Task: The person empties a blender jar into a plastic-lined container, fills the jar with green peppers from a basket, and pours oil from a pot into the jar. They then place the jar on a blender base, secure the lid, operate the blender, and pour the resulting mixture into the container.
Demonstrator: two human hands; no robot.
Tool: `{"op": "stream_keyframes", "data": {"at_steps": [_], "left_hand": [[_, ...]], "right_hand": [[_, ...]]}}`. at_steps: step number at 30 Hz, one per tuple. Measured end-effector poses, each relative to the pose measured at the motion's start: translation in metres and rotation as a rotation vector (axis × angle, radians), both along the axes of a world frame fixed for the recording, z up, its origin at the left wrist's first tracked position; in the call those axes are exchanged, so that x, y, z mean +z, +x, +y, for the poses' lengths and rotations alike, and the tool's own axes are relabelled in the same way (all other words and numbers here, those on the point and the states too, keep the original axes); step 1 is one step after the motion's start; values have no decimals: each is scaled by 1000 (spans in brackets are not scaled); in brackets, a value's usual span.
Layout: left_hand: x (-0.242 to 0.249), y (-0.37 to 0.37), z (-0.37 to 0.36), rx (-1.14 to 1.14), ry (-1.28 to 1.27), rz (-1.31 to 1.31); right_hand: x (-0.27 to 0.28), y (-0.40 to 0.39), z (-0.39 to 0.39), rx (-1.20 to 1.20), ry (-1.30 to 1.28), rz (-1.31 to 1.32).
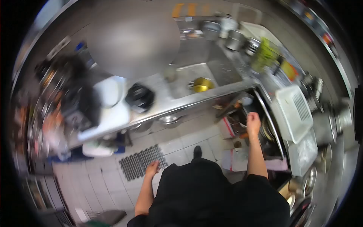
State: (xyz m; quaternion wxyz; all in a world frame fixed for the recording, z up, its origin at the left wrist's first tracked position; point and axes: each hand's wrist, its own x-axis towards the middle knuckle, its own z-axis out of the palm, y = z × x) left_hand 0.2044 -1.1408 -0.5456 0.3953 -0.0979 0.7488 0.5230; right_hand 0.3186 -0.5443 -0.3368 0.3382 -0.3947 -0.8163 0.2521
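My left hand (152, 168) hangs low over the floor, beside the dark perforated mat (143, 162); its fingers look curled, but blur hides whether anything is in them. My right hand (253, 123) is raised at the right, near the metal edge (269, 121) of the counter and above the shelf items under it. The fingers of that hand are bent in, and what they hold, if anything, cannot be made out. Ahead, a gold-coloured pot (203, 84) sits in the steel sink (193, 72).
A white cutting board (109, 92) and a black container (140, 97) lie on the left counter. A white plastic basket (292, 113) stands at the right, with metal pots (235, 40) behind the sink. A large round metal surface (134, 38) hangs blurred at the top.
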Motion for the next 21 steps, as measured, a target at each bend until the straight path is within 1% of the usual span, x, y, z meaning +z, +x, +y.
{"op": "stream_keyframes", "data": {"at_steps": [1,2,3,4,5,6,7,8,9,10,11,13,15,17,18,19,20,21], "left_hand": [[-7,-11,14,9,-77,0],[-8,-21,33,64,-39,-30],[9,-31,55,53,-53,-44],[13,-41,78,35,-34,-47],[12,-49,99,32,-16,-53],[18,-57,125,-18,-20,-62],[23,-63,150,-91,7,-53],[29,-70,173,-157,35,-44],[42,-73,202,-177,34,-48],[62,-75,237,-271,89,-17],[81,-76,267,-359,140,12],[114,-82,319,-498,204,39],[154,-83,363,-630,277,107],[197,-84,398,-784,260,190],[205,-88,410,-818,274,216],[211,-91,415,-862,290,242],[216,-91,415,-845,280,253],[222,-93,416,-858,342,272]], "right_hand": [[30,37,28,-157,113,101],[48,77,64,-297,206,95],[64,115,95,-436,299,81],[82,145,112,-511,299,57],[101,169,127,-804,488,-143],[111,188,140,-1075,675,-354],[112,209,153,-1108,676,-373],[110,233,168,-1164,347,-537],[106,254,185,-1188,6,-680],[99,275,201,-1125,-33,-680],[100,289,210,-1125,-42,-689],[107,299,218,-998,-255,-666],[109,291,216,-1040,-158,-700],[60,360,266,-836,-127,-416],[64,360,263,-797,-181,-169],[80,361,253,-762,-240,78],[99,359,239,-779,-203,50],[116,359,223,-800,-160,25]]}}
